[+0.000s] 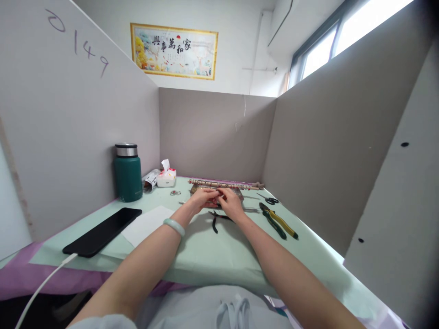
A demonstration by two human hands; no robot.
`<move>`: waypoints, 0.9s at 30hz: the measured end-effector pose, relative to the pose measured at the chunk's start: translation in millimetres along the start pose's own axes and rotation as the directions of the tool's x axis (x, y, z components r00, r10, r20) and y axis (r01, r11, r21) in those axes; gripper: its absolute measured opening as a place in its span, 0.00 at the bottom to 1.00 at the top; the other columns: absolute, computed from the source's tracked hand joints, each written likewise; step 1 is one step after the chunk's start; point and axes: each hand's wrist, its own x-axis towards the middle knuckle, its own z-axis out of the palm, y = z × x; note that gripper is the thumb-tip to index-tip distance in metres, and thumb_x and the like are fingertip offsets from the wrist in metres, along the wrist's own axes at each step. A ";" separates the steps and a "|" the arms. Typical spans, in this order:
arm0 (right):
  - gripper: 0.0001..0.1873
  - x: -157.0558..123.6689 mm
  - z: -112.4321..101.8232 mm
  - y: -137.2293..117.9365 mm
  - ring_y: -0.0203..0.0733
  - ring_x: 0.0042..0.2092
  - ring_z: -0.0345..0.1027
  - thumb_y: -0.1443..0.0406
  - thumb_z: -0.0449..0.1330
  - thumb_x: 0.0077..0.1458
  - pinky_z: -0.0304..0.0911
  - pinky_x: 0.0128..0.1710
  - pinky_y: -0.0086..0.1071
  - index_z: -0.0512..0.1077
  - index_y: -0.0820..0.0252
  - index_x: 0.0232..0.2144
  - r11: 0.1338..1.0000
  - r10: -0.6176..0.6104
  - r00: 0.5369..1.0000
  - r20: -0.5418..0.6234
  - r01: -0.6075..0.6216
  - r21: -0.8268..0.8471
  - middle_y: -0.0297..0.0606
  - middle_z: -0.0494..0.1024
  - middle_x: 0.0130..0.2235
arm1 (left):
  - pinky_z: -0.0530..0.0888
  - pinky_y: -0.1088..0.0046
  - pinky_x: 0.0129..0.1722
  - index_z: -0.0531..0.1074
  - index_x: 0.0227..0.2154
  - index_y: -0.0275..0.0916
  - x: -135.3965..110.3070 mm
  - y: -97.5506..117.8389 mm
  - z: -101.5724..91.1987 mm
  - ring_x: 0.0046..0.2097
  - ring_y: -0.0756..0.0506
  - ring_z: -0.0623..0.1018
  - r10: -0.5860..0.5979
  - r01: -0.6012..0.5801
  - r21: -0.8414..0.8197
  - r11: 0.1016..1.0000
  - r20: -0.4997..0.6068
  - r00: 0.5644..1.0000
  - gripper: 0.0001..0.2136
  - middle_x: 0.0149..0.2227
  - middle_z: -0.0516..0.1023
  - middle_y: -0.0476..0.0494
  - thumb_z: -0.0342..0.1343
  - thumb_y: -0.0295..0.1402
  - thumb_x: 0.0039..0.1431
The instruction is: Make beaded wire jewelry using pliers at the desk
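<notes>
My left hand [205,199] and my right hand [229,201] meet over the middle of the table, fingertips pinched together. Whatever they hold is small and hidden by the fingers; a bit of red shows between them. Behind the hands lies a dark patterned box or tray [196,188], partly covered by them. A stick wound with small reddish beads or wire [236,186] stretches across behind it. Just below the hands rest small black-handled pliers [215,223], jaws spread. Thin metal rods [252,210] lie beside my right hand.
To the right are green-and-yellow-handled pliers [279,221] and black scissors [270,200]. On the left stand a green bottle [128,176] and a tissue pack [167,177], with a phone [104,230] on a cable, white paper [146,225] and small rings [175,193]. Grey partitions [216,132] enclose the table.
</notes>
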 end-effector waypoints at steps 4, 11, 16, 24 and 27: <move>0.15 1.0 -1.0 2.8 0.42 0.40 0.67 0.64 0.55 0.53 0.62 0.42 0.35 0.72 0.57 0.44 0.998 0.058 0.998 -0.020 -0.058 -0.027 0.40 0.73 0.41 | 0.74 0.72 0.32 0.74 0.32 0.32 2.5 1.9 -0.7 0.29 0.49 0.76 0.029 -0.034 -0.080 0.996 -0.069 0.997 0.11 0.30 0.77 0.40 0.62 0.36 0.51; 0.15 1.7 -2.1 1.7 0.40 0.38 0.67 0.66 0.56 0.51 0.62 0.40 0.33 0.73 0.60 0.43 0.998 0.054 0.999 0.002 -0.054 0.037 0.41 0.73 0.40 | 0.75 0.70 0.35 0.71 0.35 0.33 2.0 6.2 -2.5 0.32 0.48 0.78 0.042 -0.051 -0.186 0.981 -0.054 0.998 0.10 0.32 0.76 0.41 0.57 0.36 0.56; 0.15 2.2 -1.6 -0.8 0.39 0.37 0.67 0.68 0.56 0.49 0.63 0.38 0.32 0.73 0.58 0.41 0.991 0.083 0.996 0.020 -0.085 0.107 0.39 0.74 0.40 | 0.74 0.67 0.38 0.71 0.37 0.35 -4.1 10.4 2.6 0.36 0.46 0.78 0.078 -0.071 -0.197 0.978 0.032 0.996 0.12 0.38 0.76 0.39 0.56 0.39 0.57; 0.18 0.8 -0.1 -8.5 0.40 0.40 0.68 0.66 0.58 0.48 0.62 0.43 0.35 0.71 0.58 0.44 0.970 0.107 0.993 0.058 -0.117 0.215 0.39 0.76 0.42 | 0.72 0.64 0.42 0.71 0.38 0.37 -6.8 14.4 5.3 0.39 0.44 0.78 0.066 -0.045 -0.232 0.972 0.086 0.994 0.18 0.43 0.75 0.38 0.52 0.48 0.57; 0.15 2.3 -1.3 -7.8 0.40 0.37 0.69 0.63 0.58 0.49 0.63 0.40 0.34 0.73 0.61 0.40 0.946 0.169 0.982 0.078 -0.184 0.268 0.39 0.77 0.38 | 0.72 0.65 0.41 0.70 0.39 0.36 -5.1 14.3 3.9 0.39 0.43 0.78 0.054 -0.042 -0.258 0.965 0.040 0.998 0.20 0.45 0.74 0.36 0.51 0.49 0.56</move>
